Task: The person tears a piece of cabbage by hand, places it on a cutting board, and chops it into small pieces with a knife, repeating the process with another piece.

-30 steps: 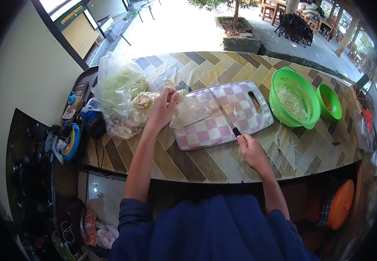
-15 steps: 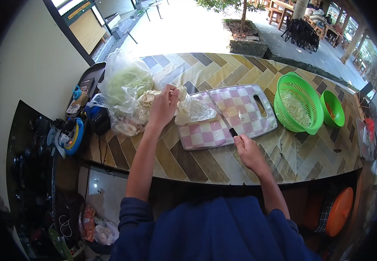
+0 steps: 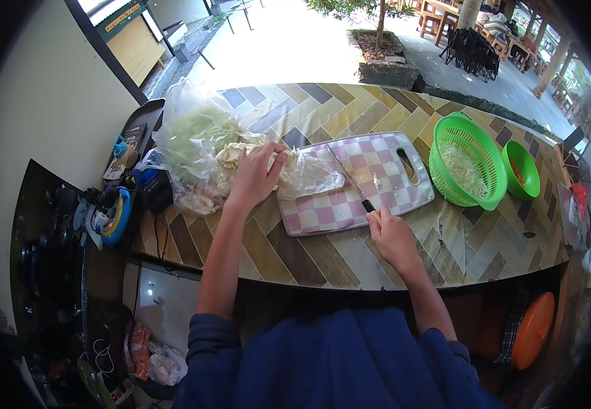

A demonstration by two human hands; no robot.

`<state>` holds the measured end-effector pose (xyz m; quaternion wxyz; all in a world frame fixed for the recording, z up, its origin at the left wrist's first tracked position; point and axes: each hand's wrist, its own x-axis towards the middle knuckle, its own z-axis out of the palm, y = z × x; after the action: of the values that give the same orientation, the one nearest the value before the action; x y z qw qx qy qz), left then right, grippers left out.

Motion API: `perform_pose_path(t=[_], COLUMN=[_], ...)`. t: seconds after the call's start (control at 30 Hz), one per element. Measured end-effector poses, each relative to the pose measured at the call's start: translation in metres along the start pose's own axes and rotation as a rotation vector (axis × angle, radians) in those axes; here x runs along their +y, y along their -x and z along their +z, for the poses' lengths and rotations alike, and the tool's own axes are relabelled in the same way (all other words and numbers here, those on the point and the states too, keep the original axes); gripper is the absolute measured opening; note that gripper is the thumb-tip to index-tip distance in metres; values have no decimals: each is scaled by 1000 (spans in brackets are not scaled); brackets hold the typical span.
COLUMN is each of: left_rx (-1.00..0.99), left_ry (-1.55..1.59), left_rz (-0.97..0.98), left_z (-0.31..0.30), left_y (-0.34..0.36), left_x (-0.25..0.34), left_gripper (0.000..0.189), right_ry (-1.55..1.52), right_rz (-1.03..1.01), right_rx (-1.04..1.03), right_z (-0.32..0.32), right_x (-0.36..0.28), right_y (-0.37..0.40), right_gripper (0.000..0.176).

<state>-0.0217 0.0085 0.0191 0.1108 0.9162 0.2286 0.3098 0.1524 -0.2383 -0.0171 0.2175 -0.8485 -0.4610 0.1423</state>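
My right hand (image 3: 391, 237) is closed around the handle of a kitchen knife (image 3: 351, 178), its blade slanting up and left over a pink-and-white checked cutting board (image 3: 319, 213). My left hand (image 3: 260, 176) has its fingers curled onto a crumpled off-white wrap (image 3: 309, 176), cloth or thin plastic, that overlaps the board's left end. Small pale scraps (image 3: 376, 180) lie on the board. Just left of my left hand sits a clear plastic bag (image 3: 190, 140) with pale green vegetable inside.
A green colander (image 3: 438, 167) of white shreds stands right of the board, beside a green bowl (image 3: 533, 178) with orange pieces. At the left are a dark tray (image 3: 147, 116) and a blue tape dispenser (image 3: 122, 218). The tiled counter (image 3: 309, 262) has a curved front edge.
My left hand has lowered slightly and its fingers have spread over the wrap, which has shifted a little right. The knife has moved slightly, still in my right hand.
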Motion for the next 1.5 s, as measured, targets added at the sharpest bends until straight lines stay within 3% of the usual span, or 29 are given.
perform_pose_path(t=[0.17,0.27,0.37,0.47,0.57,0.8,0.9,1.0,1.1,1.3,1.5], left_rx=[73,112,72,-8,-54,-98,-156,-218,-190,-69,58], left_ry=[474,755,1040,1249,1413,1862,1363,1403,1377,1507,1399], left_rz=[-286,-447,-523,-596,-681,-674,-669,-631,-667,-549,-504], left_z=[4,12,18,22,25,28,22,26,30,45,50], left_y=[-6,-8,-9,-9,-9,1,1,3,9,16,18], left_x=[14,21,23,31,47,56,75,69,63,66,73], left_gripper=[22,24,25,23,23,21,22,26,24,21,20], right_ry=[139,175,245,-205,-628,-824,-760,-723,-728,-598,-1157], right_rz=[-43,-11,-200,-450,-479,-359,-444,-423,-387,-326,-165], right_rx=[103,33,171,290,229,173,258,301,348,368,163], right_z=[7,2,3,-12,-21,-14,-13,-11,-11,-14,-8], right_x=[-4,-11,-9,-28,-63,-73,-69,-70,-69,-66,-53], right_y=[-10,-14,-20,-33,-38,-43,-47,-47,-47,-50,-59], right_gripper=[33,35,35,37,34,31,30,28,26,21,17])
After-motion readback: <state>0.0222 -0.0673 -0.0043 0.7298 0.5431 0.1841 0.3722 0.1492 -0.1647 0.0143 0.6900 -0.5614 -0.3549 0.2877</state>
